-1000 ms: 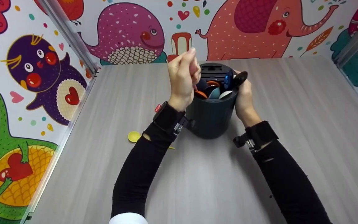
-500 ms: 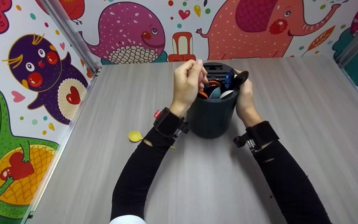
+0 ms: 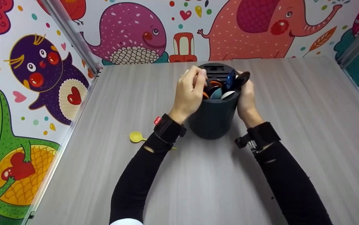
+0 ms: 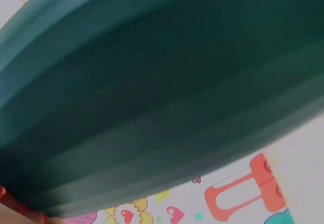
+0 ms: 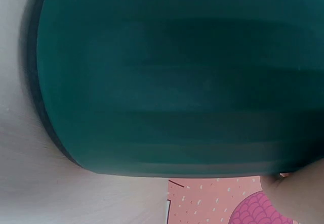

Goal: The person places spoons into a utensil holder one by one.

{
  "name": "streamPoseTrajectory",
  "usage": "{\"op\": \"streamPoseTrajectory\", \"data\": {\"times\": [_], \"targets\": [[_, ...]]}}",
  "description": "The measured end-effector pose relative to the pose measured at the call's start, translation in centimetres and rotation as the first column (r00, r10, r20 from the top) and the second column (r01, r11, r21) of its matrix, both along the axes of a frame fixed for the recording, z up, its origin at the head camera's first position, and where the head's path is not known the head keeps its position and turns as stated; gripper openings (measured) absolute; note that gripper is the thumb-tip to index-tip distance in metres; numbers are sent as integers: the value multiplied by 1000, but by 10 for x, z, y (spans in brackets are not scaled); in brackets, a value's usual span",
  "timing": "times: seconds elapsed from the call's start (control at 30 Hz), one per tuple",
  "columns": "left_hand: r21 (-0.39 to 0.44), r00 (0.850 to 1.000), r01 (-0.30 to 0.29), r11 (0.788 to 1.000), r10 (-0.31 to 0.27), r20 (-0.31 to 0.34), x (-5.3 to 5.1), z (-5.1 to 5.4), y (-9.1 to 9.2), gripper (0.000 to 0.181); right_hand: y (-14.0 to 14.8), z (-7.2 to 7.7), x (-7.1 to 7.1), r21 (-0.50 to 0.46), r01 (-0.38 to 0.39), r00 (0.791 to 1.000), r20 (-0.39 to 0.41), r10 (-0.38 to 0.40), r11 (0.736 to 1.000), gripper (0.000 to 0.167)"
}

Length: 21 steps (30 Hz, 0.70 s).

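Observation:
A dark green utensil holder [image 3: 212,120] stands upright on the table, with a slotted black section at the back of its top. Dark, orange, teal and white utensils [image 3: 216,93] crowd its opening. My right hand [image 3: 246,101] grips the holder's right side near the rim, beside a dark utensil head [image 3: 242,78] that leans outward. With curled fingers, my left hand [image 3: 189,92] pinches a utensil at the left rim; the fingers hide most of it and its kind. A yellow spoon [image 3: 136,137] lies on the table, partly under my left forearm.
The grey wood-grain table [image 3: 213,187] meets a printed cartoon wall [image 3: 129,34] at the back and another at the left. A metal post [image 3: 73,34] stands in the back left corner. Small dark specks lie near my right forearm.
My left hand has come down and slightly right, from above the holder to its left rim. The right hand keeps its grip, and the holder stays in place.

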<state>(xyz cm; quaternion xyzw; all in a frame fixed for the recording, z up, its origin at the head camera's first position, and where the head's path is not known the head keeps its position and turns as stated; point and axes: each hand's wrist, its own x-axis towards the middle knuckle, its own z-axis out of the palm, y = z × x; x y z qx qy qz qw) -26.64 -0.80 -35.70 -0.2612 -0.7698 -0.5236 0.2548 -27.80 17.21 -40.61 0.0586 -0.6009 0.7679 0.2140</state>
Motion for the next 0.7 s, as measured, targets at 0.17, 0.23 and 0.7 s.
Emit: {"op": "streamPoseTrajectory", "data": {"times": [0.17,0.23,0.7], "targets": [[-86,997,-44,995,38,-66,2,-7,0,25,1,-1,0,13,11,1000,6,-11,1000,49],[-123,994,-74,990,64,-86,1,-9,0,25,1,-2,0,16,16,1000,12,-16,1000,49],[-291,998,-69,954,65,-22,-2,-19,-7,57,-1,0,-1,1,14,1000,28,-14,1000,43]]}}
